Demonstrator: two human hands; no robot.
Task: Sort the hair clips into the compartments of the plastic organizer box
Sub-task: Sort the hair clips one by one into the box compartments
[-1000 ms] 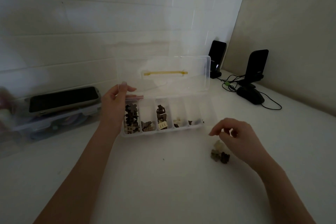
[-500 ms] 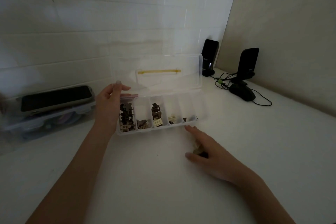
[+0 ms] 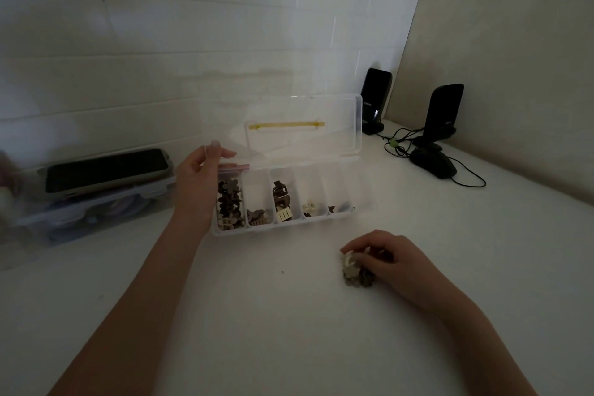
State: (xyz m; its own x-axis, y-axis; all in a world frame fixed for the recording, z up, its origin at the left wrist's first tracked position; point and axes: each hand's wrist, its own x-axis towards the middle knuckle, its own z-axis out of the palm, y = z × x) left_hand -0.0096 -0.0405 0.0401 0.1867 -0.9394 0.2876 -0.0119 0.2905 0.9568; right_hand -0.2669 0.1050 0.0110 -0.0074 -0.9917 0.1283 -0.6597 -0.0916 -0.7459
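Fingers (image 3: 348,249) of right hand (image 3: 393,259) touch loose clips (image 3: 355,273) on table (image 3: 289,315)

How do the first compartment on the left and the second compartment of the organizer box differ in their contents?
The leftmost compartment is filled along most of its length with dark flower-shaped clips. The second compartment holds only a small brownish cluster at its near end; the rest is bare. Both sit under the open lid.
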